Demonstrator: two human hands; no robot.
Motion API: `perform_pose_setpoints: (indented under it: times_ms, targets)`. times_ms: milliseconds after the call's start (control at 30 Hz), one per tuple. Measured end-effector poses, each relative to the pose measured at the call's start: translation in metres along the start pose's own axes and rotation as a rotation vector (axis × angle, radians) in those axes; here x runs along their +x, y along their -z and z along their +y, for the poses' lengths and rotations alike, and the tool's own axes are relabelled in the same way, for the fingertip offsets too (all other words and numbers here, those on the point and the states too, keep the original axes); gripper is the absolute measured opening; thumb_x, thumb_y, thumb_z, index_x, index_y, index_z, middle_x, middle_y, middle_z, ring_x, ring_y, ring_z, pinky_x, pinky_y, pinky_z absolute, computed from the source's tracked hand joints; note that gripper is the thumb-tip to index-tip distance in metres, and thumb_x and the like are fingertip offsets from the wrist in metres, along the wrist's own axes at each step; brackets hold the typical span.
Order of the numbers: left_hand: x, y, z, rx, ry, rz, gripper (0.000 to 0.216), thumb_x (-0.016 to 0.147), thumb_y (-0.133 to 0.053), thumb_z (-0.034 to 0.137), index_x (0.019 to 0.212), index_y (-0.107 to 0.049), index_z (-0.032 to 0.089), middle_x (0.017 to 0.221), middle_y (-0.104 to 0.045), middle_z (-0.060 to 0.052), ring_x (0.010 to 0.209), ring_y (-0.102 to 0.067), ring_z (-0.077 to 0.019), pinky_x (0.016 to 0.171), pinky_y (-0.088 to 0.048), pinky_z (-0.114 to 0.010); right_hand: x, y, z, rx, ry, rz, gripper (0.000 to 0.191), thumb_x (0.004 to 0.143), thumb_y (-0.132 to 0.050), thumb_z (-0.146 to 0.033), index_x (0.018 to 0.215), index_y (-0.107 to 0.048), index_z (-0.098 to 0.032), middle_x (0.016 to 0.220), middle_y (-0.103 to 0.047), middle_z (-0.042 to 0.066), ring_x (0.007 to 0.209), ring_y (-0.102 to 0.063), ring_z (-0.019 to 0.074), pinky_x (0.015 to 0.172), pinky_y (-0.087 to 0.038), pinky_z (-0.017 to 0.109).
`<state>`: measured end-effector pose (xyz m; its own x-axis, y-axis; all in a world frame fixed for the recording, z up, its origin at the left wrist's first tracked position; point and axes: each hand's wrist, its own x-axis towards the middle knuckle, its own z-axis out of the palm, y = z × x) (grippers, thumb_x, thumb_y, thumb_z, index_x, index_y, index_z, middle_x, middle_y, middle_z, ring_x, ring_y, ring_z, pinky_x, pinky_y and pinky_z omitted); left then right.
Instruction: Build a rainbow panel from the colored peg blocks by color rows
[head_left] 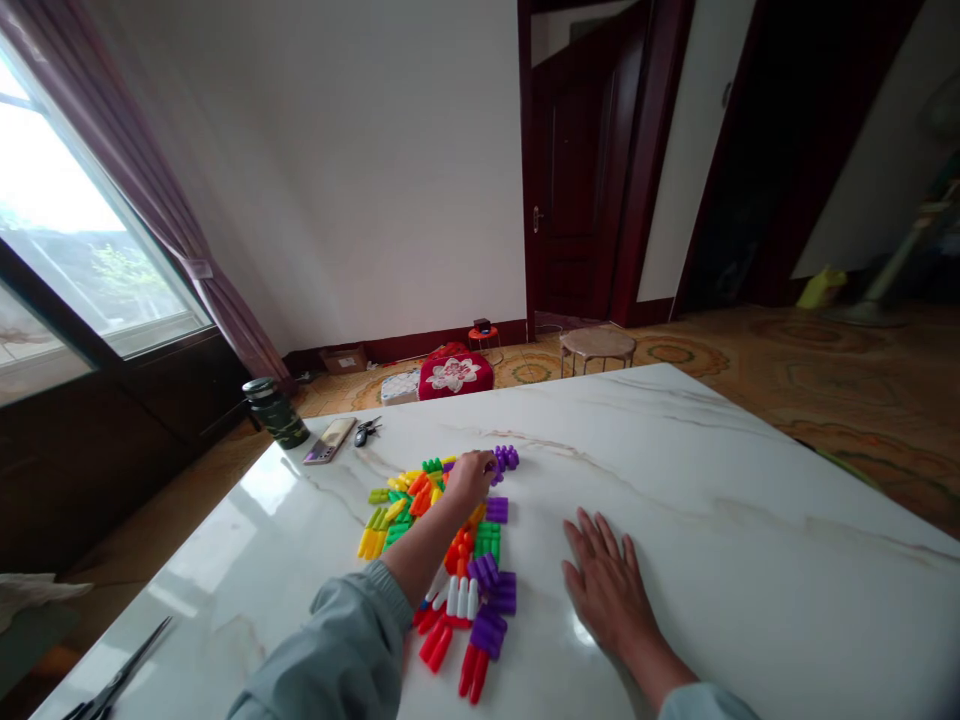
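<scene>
My left hand (471,478) reaches to the far end of a spread of colourful plastic toy blocks, its fingers closed on a purple block (496,470). Just beyond the fingertips, touching or very near, is another purple block piece (510,457). Green (488,540), yellow (371,543), orange (460,550), white (463,599) and red (436,645) blocks lie beneath and around my left forearm, which hides some of them. My right hand (607,580) rests flat on the white marble-patterned table (720,600), fingers spread, right of the blocks and holding nothing.
A camouflage flask (276,412), a phone (331,440) and keys (367,431) occupy the table's far left corner. Scissors (120,675) lie at the near left edge. Beyond the table are a red flowered cushioned seat (456,375) and a stool (598,344).
</scene>
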<state>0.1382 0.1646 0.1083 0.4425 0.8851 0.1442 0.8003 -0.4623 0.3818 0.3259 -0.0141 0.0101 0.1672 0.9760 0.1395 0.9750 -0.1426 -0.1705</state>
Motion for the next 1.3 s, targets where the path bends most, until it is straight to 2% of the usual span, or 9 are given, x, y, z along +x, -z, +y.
perform_pose_setpoints:
  times_ms: [133, 300, 467, 667, 833, 1067, 1133, 1233, 1300]
  targets:
    - [0.018, -0.014, 0.011, 0.018, 0.066, 0.0, 0.022, 0.077, -0.06, 0.016, 0.094, -0.073, 0.022, 0.091, -0.074, -0.004, 0.085, -0.065, -0.0179, 0.076, -0.047, -0.025, -0.001, 0.003, -0.002, 0.01, -0.008, -0.012, 0.056, 0.092, -0.036, -0.036, 0.147, -0.042, -0.023, 0.159, -0.023, 0.004, 0.148, -0.017, 0.0286, 0.117, -0.008, 0.057]
    - [0.029, -0.027, 0.012, 0.031, 0.103, -0.014, 0.022, 0.077, -0.061, 0.017, 0.094, -0.075, 0.021, 0.089, -0.074, -0.005, 0.085, -0.066, -0.019, 0.075, -0.046, -0.025, -0.002, 0.007, -0.003, 0.038, -0.01, -0.028, 0.056, 0.092, -0.037, -0.037, 0.146, -0.042, -0.024, 0.159, -0.023, 0.004, 0.147, -0.018, 0.0292, 0.117, -0.008, 0.058]
    - [0.033, -0.035, 0.006, 0.01, 0.065, -0.022, 0.021, 0.076, -0.063, 0.016, 0.091, -0.076, 0.021, 0.089, -0.073, -0.004, 0.087, -0.065, -0.018, 0.078, -0.046, -0.024, -0.001, 0.01, -0.003, 0.051, -0.018, -0.043, 0.056, 0.092, -0.037, -0.037, 0.146, -0.043, -0.024, 0.159, -0.024, 0.004, 0.147, -0.017, 0.029, 0.117, -0.007, 0.057]
    - [0.036, -0.039, 0.004, -0.026, 0.026, 0.044, 0.024, 0.079, -0.059, 0.015, 0.097, -0.074, 0.021, 0.097, -0.069, -0.004, 0.088, -0.064, -0.0157, 0.082, -0.046, -0.023, -0.002, 0.009, -0.003, 0.054, -0.015, -0.027, 0.055, 0.091, -0.038, -0.036, 0.145, -0.044, -0.024, 0.159, -0.023, 0.004, 0.147, -0.017, 0.0292, 0.117, -0.007, 0.057]
    - [0.017, -0.035, 0.001, -0.024, 0.05, 0.108, 0.028, 0.082, -0.052, 0.012, 0.101, -0.071, 0.017, 0.1, -0.067, -0.006, 0.086, -0.063, -0.0153, 0.08, -0.047, -0.025, -0.001, 0.01, -0.004, 0.048, -0.022, -0.045, 0.056, 0.091, -0.037, -0.036, 0.145, -0.043, -0.024, 0.159, -0.024, 0.004, 0.147, -0.017, 0.0286, 0.117, -0.008, 0.057]
    - [-0.021, -0.038, 0.001, -0.002, -0.013, 0.026, 0.015, 0.085, -0.059, 0.026, 0.088, -0.074, 0.022, 0.093, -0.07, -0.003, 0.091, -0.063, -0.0168, 0.081, -0.046, -0.025, 0.0, 0.014, -0.005, 0.025, -0.024, -0.027, 0.054, 0.091, -0.038, -0.035, 0.144, -0.046, -0.025, 0.158, -0.027, 0.004, 0.147, -0.019, 0.0286, 0.116, -0.012, 0.057]
    - [-0.022, -0.04, 0.001, 0.021, 0.033, 0.036, 0.018, 0.085, -0.059, 0.025, 0.097, -0.072, 0.021, 0.094, -0.069, -0.004, 0.091, -0.063, -0.018, 0.081, -0.046, -0.026, 0.0, 0.014, -0.005, 0.026, -0.023, -0.025, 0.054, 0.091, -0.038, -0.035, 0.144, -0.046, -0.025, 0.158, -0.028, 0.004, 0.147, -0.02, 0.0288, 0.116, -0.012, 0.057]
    - [-0.016, -0.041, 0.0, 0.055, 0.122, 0.077, 0.038, 0.086, -0.056, 0.021, 0.123, -0.062, 0.02, 0.104, -0.067, -0.008, 0.094, -0.062, -0.0202, 0.079, -0.046, -0.028, -0.001, 0.014, -0.005, 0.034, -0.022, -0.034, 0.054, 0.091, -0.038, -0.035, 0.144, -0.045, -0.026, 0.159, -0.027, 0.004, 0.147, -0.019, 0.0287, 0.116, -0.011, 0.058]
    - [-0.009, -0.04, 0.001, 0.068, 0.135, 0.071, 0.046, 0.085, -0.057, 0.019, 0.13, -0.057, 0.025, 0.112, -0.064, -0.008, 0.098, -0.061, -0.0201, 0.079, -0.045, -0.028, -0.001, 0.013, -0.005, 0.036, -0.028, -0.035, 0.055, 0.091, -0.037, -0.035, 0.145, -0.044, -0.026, 0.159, -0.026, 0.003, 0.147, -0.017, 0.028, 0.117, -0.009, 0.057]
